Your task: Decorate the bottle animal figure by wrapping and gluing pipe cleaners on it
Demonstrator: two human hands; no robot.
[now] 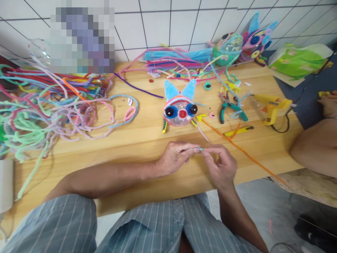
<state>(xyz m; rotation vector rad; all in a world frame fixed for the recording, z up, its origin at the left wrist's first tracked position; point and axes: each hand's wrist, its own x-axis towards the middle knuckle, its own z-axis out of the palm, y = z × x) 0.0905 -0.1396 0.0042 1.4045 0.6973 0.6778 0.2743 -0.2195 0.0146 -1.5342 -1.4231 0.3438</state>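
Nearest you, below the desk (131, 147) edge, your striped shirt fills the bottom of the view, and just past it your two hands meet over the front of the desk. Your left hand (175, 158) and right hand (221, 165) each have their grip closed on a short light-blue stem (200, 149), pinched between thumb and fingertips, one end in each hand, the piece held just above the wood.

To work it well, I judge you should keep both pinches close to the middle so the wire bends where you want, not along its length. Turn one hand against the other slowly; a short piece slips easily from fingertips.

Counted: one finished face (180, 109) with two blue ears stands beyond your hands, mid-desk. Two more figures (244, 44) sit against the tiled wall, far right. One pliers (229, 107), one yellow glue gun (271, 105), one yellow knife (238, 131), and one long orange stem (250, 156) lie to the right. A loose heap (39, 109) of stems spreads on the left and a bundle (173, 59) lies by the wall; too many to count. Another person's arm (316, 147) rests at the right edge.
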